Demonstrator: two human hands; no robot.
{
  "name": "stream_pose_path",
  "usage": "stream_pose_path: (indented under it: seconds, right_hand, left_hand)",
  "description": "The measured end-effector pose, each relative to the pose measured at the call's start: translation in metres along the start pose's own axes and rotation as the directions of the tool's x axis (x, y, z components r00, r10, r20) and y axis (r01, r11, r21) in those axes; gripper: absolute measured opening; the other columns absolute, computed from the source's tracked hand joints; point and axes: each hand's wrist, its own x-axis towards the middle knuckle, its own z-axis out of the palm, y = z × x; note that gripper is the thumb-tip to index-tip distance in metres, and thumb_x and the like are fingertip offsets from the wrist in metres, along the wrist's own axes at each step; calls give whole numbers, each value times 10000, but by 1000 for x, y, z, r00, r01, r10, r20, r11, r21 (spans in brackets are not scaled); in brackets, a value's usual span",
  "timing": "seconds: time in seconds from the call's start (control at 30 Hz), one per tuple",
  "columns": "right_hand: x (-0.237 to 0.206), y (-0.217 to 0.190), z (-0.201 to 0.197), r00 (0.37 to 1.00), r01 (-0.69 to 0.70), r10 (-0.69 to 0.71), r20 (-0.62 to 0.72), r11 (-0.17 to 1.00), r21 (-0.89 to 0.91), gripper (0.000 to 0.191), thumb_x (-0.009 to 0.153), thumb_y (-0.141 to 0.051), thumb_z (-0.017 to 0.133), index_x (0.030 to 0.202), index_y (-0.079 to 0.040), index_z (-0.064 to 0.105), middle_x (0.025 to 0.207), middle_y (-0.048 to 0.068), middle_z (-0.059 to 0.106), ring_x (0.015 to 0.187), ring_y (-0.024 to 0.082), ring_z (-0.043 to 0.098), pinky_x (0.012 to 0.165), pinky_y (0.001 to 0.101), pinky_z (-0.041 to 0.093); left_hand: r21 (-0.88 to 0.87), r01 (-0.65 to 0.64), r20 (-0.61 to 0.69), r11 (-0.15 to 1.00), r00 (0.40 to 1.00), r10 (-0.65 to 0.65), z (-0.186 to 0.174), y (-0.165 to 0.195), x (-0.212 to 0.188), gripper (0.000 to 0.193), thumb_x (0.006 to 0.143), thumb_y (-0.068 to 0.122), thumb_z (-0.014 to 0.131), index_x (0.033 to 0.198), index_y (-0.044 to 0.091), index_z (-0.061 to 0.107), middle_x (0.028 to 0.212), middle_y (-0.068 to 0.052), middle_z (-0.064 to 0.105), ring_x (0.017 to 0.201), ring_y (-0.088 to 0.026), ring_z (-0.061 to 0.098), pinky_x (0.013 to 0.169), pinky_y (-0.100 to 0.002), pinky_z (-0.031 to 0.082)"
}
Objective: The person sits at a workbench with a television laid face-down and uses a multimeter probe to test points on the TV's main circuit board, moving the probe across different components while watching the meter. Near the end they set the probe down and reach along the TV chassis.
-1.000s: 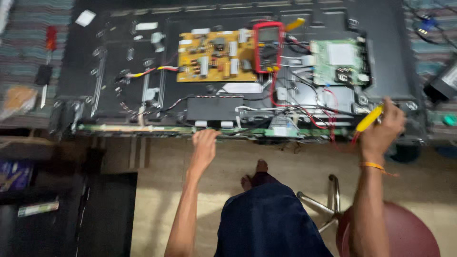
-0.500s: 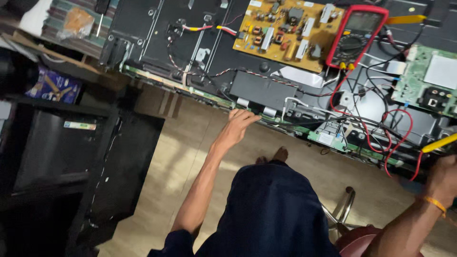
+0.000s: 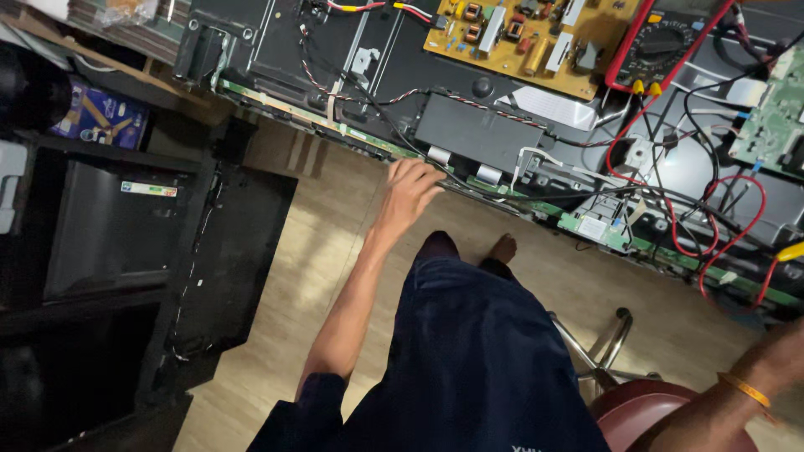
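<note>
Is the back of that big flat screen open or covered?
Open. The flat screen lies face down with no back cover: its yellow power board, green circuit board and loose wires are all exposed.

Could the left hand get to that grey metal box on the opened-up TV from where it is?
Probably yes. The left hand hovers open at the TV's lower edge, and the grey box lies just beyond its fingertips, with only thin wires crossing between.

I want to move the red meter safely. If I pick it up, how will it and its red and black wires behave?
The red meter looks rigid and should lift as one block. Its wires lie in loose loops, so they are probably floppy and would trail. They cross other cables on the open TV back, so snagging seems likely.
</note>
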Motion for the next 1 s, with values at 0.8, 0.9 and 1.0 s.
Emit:
stream_pose_path:
  seconds: [0.8,0.9,1.0]
  right_hand:
    - [-410,-257,214,819,447,-433,377,893,54,523,1008,-31,710,1503,-25,542,1462,238,486,1313,363,545,1017,396,503]
    - [-419,-260,224,744,619,-575,340,785,-28,639,1007,-17,735,1581,11,454,1528,254,413,1468,420,435,1225,479,403]
    - [-427,-259,232,746,618,-563,355,784,-57,643,1009,-7,710,1602,-8,461,1563,258,390,1433,421,424,1215,473,393]
  left_hand:
    - [-467,-59,102,882,987,120,-75,-156,-65,631,835,-152,459,1371,118,656,1427,-109,648,1348,-306,625,1183,-368,477]
    - [-511,-41,63,859,994,85,-88,-158,-74,582,872,-127,499,1368,136,654,1425,-95,656,1339,-299,645,1165,-356,503]
    - [-490,-41,46,871,996,73,-100,-160,-81,577,867,-112,519,1360,149,663,1408,-92,662,1310,-298,659,1128,-350,529]
